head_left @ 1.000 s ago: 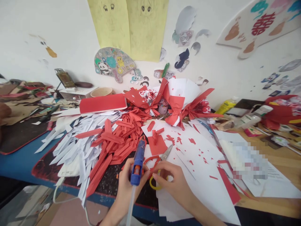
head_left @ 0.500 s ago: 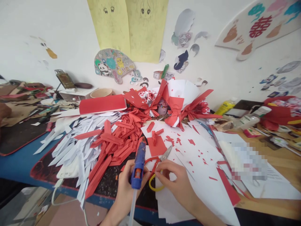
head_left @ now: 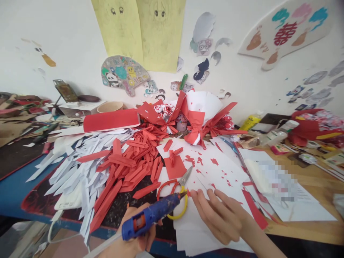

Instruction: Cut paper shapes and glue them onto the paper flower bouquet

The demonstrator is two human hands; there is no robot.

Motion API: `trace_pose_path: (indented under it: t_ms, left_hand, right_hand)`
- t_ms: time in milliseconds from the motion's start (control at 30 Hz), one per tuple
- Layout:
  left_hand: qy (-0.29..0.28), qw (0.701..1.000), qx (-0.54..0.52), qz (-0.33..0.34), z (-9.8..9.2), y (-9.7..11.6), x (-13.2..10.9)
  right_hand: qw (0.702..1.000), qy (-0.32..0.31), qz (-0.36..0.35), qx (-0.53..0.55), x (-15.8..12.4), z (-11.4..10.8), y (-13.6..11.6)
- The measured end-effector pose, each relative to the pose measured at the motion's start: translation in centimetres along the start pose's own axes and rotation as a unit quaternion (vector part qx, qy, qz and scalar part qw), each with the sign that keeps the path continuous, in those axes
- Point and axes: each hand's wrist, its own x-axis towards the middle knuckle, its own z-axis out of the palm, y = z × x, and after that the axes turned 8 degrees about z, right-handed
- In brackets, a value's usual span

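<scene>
Head view: left hand (head_left: 134, 240) grips the blue glue gun (head_left: 150, 216), nozzle beside the scissors (head_left: 176, 190). Right hand (head_left: 220, 215) lies open, fingers spread, holding nothing, on white paper sheets (head_left: 215, 172). Red strips (head_left: 129, 168) lie left of the scissors.

"What sort of place is this?"

"A paper-craft workshop. The blue-topped worktable (head_left: 10, 186) is heaped with folded red paper strips (head_left: 129, 165) and pointed white paper strips (head_left: 72, 168)."

"Any tools?"

"A blue hot-glue gun (head_left: 150, 218) and red-and-yellow-handled scissors (head_left: 176, 186) are out among them. Red-and-white paper bouquets (head_left: 204, 114) stand at the back."

"And the wall?"

"Yellow paper sheets with drawn faces (head_left: 139, 32), a panda-patterned fan-shaped card (head_left: 123, 73) and cartoon paper cut-outs (head_left: 201, 46) are stuck on it."
</scene>
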Motion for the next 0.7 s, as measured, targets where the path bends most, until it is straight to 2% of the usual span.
trace_pose_path:
  t_ms: [167, 400, 500, 700]
  left_hand:
    - [-0.022, 0.999, 0.049, 0.004, 0.1, 0.4, 0.1]
    - [0.028, 0.999, 0.027, -0.026, 0.4, -0.2, -0.5]
    - [0.051, 0.998, 0.013, -0.031, 0.4, -0.6, -0.7]
    - [0.046, 0.999, 0.013, -0.020, 0.4, -0.8, -0.6]
  right_hand:
    - [0.999, 0.043, -0.029, -0.004, 0.2, 0.3, 0.7]
    - [0.997, 0.025, -0.072, -0.030, 0.1, 0.2, 1.3]
    - [0.995, 0.063, -0.076, -0.032, 0.2, 0.4, 1.4]
    - [0.993, 0.049, -0.100, -0.032, 0.5, 0.6, 1.5]
